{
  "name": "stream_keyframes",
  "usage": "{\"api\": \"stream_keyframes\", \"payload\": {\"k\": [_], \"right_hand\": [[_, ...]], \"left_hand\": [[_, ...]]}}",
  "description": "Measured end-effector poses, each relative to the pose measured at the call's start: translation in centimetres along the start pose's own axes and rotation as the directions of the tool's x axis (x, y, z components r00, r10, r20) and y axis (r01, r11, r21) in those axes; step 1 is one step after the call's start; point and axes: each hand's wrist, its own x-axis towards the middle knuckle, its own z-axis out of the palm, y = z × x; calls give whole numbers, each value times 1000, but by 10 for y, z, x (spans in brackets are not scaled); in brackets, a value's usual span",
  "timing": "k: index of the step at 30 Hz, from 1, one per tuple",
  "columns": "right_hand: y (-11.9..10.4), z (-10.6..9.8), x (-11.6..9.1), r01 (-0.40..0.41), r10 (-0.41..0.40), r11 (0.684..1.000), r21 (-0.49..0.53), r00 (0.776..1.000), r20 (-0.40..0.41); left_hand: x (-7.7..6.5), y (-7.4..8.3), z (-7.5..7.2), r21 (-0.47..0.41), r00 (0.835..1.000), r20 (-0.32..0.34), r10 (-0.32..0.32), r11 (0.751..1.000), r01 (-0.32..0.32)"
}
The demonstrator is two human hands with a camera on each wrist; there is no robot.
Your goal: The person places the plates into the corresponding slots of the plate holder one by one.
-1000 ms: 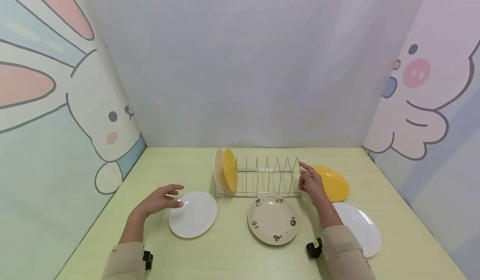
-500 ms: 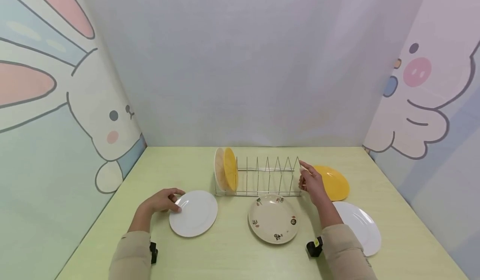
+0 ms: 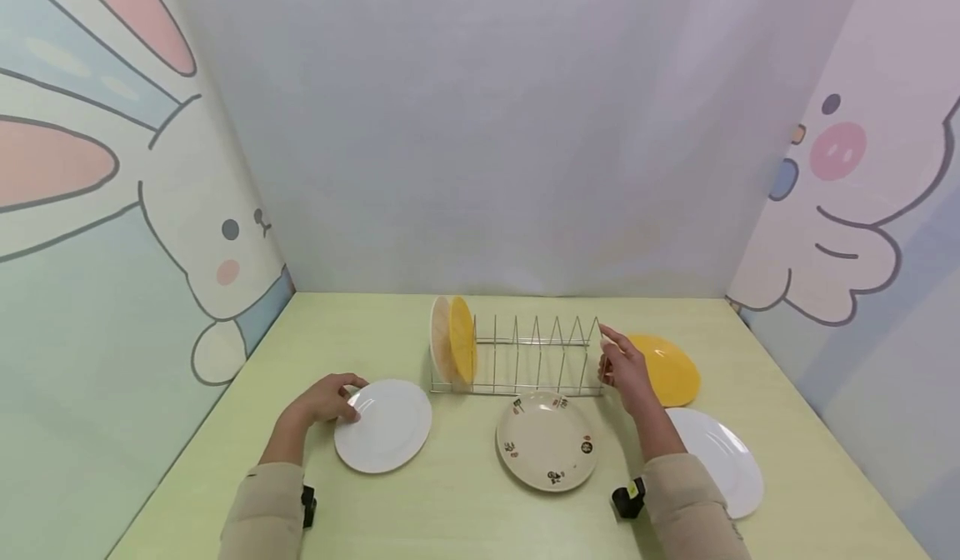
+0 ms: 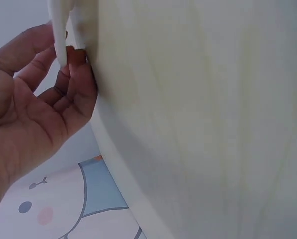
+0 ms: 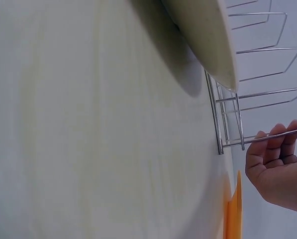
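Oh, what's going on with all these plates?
A person's left hand pinches the rim of a white plate, while the right hand holds the right end of a wire rack. A pale plate and a yellow plate stand on edge at the rack's left end. A patterned plate lies in front of the rack; another yellow plate and another white plate lie further right.

Glossy white plates (image 3: 383,426), shiny metal rack (image 3: 533,342), matt cloth sleeves (image 3: 264,510)
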Motion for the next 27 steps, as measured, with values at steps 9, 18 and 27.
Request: {"api": "stream_keyframes", "payload": {"k": [9,18,27], "right_hand": [[2,2,0,6,-6,1000,3,1000,3],[3,0,3,13,-13,1000,9,1000,0],[6,0,3,17,-17,1000,2,1000,6]], "left_hand": [[-13,-8,-10,-332,1000,30,5,943,5],[-29,8,-27,-444,995,-3,104,891,-95],[-42,21,-35,-481,982,-50,181,858,-183]]}}
